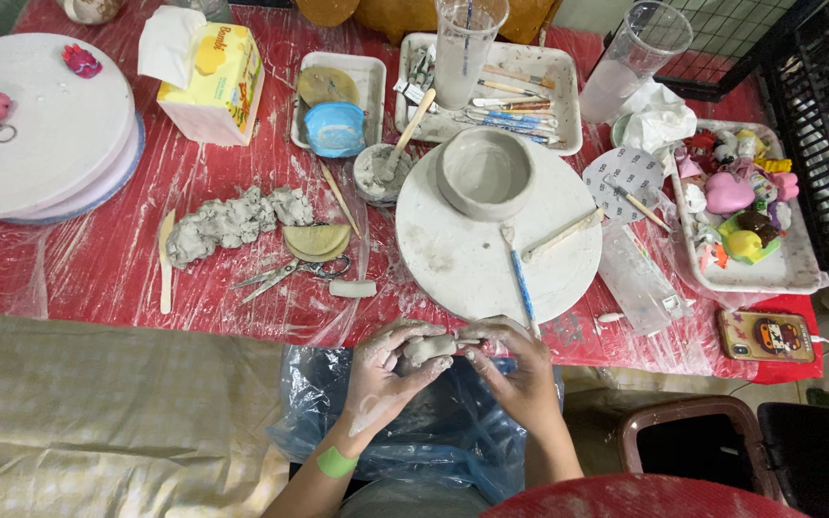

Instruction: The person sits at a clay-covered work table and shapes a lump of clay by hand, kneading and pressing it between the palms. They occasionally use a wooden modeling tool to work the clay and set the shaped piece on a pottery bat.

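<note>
Pinching a small grey lump of wet clay at lower centre of the frame, the left hand curls its clay-smeared fingers closed under and around the lump; the right hand meets it from the other side, fingertips bent in and pressed on the lump's end, so both hands are shut on the same piece; a green band sits on the left wrist; below the hands lies a crumpled blue plastic bag.

Just above the hands, on the red plastic-covered table, sits a round white turntable board carrying a grey unfired clay bowl at its upper part, a blue-handled modelling tool and a flat pale wooden stick (both lying loose, apart from the bowl); left of the board, a pile of grey clay chunks, a yellow-green sponge, metal scissors and a pale wooden knife tool; upper left, stacked round white boards and a yellow tissue box; upper centre, a white tray of tools with a clear plastic cup; right edge, a white tray of small coloured figurines; lower right, a phone in an orange case.
</note>
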